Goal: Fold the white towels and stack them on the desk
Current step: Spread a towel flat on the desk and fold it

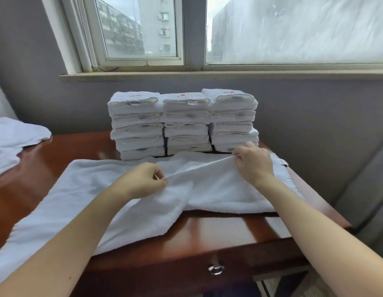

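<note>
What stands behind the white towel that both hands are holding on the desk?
Three stacks of folded towels stand side by side behind the spread towel, in front of the grey wall. The desk behind and under the stacks is covered.

A towel (126, 202) lay spread across the counter (218, 230). Behind it stood three stacks (183, 123) side by side, below the window (229, 28). A loose pile (12, 138) lay at the counter's left edge. A knob (215, 269) sat below the front edge.

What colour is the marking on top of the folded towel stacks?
Red marking on white stacks, clearest in head view.
</note>
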The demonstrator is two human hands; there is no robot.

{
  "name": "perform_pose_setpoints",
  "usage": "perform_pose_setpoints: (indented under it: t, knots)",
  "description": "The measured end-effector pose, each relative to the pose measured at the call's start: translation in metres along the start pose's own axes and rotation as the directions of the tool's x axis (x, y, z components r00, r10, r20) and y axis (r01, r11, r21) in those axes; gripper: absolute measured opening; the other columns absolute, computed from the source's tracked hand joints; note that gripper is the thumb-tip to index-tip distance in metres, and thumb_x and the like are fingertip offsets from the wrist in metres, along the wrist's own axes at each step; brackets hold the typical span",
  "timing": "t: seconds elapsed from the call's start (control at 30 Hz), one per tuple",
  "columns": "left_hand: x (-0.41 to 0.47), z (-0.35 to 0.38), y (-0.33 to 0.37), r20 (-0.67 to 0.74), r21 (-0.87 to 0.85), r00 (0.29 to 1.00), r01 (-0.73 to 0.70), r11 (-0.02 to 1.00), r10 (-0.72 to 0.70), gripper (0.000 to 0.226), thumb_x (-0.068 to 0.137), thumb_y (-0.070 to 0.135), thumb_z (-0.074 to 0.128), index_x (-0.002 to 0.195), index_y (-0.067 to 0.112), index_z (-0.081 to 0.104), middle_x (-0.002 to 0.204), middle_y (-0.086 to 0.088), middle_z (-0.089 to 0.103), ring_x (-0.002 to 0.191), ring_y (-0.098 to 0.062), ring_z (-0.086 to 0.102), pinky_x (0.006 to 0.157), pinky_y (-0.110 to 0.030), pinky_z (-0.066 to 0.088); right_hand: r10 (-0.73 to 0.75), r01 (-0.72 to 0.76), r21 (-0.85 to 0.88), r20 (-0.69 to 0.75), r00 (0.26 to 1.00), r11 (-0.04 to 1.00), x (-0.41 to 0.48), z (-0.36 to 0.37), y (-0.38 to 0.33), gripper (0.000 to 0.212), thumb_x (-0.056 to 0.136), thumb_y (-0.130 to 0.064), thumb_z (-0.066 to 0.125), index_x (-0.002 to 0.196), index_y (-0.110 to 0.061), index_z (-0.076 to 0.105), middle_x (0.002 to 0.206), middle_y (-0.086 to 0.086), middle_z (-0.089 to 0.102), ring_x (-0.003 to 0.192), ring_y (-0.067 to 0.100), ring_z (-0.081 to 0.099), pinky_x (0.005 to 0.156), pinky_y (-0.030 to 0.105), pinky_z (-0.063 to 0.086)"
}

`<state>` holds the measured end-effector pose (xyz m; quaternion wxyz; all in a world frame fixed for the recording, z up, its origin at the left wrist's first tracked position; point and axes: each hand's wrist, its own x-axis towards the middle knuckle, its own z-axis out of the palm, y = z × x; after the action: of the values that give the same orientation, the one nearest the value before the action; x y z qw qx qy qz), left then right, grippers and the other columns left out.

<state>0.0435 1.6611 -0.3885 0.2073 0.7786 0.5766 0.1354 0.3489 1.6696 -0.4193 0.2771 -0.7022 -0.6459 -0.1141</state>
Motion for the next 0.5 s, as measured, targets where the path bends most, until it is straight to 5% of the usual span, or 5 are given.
perform_pose_setpoints:
  t: [0.1,0.23,0.37,0.5]
  knots:
    - [0.001,0.002,0.007,-0.206,-0.234,0.978,-0.059,0.97,0.01,0.015,0.1,0.024,0.052,0.086,0.027,0.057,0.085,0.006,0.061,0.076,-0.014,0.057,0.061,-0.025,0.042,0.066,-0.06,0.038,-0.174,0.983,0.997,-0.005,-0.021,0.005,0.025,0.095,-0.009,0.048,0.103,-0.009,0.072,0.104,0.012,0.062,0.087,0.037,0.057,0.092,0.039,0.033]
    - [-0.004,-0.01,0.017,-0.491,-0.128,0.868,-0.159,0.979,0.077,0.01,0.102,0.031,0.047,0.1,0.03,0.058,0.085,0.015,0.059,0.083,-0.015,0.055,0.067,-0.033,0.036,0.051,-0.003,0.164,-0.287,0.956,0.987,-0.011,-0.058,-0.002,0.023,0.096,-0.006,0.043,0.103,-0.008,0.065,0.092,0.008,0.068,0.088,0.033,0.059,0.113,0.042,0.025]
    - [-0.02,-0.033,0.019,-0.521,-0.016,0.827,-0.257,0.966,0.211,0.011,0.098,0.04,0.054,0.095,0.034,0.061,0.084,0.015,0.062,0.084,-0.013,0.058,0.073,-0.034,0.043,0.091,-0.034,0.18,-0.319,0.943,0.983,-0.025,-0.092,-0.007,0.021,0.091,-0.017,0.043,0.092,-0.023,0.062,0.086,-0.007,0.066,0.079,0.024,0.053,0.071,0.037,0.041]
    - [-0.038,-0.051,0.02,-0.461,0.046,0.844,-0.285,0.957,0.273,0.012,0.092,0.045,0.062,0.088,0.034,0.065,0.082,0.018,0.062,0.081,-0.004,0.057,0.075,-0.033,0.045,0.043,-0.009,0.127,-0.26,0.965,0.992,-0.037,-0.116,-0.01,0.016,0.084,-0.02,0.043,0.078,-0.02,0.058,0.064,-0.004,0.059,0.067,0.024,0.055,0.06,0.031,0.044]
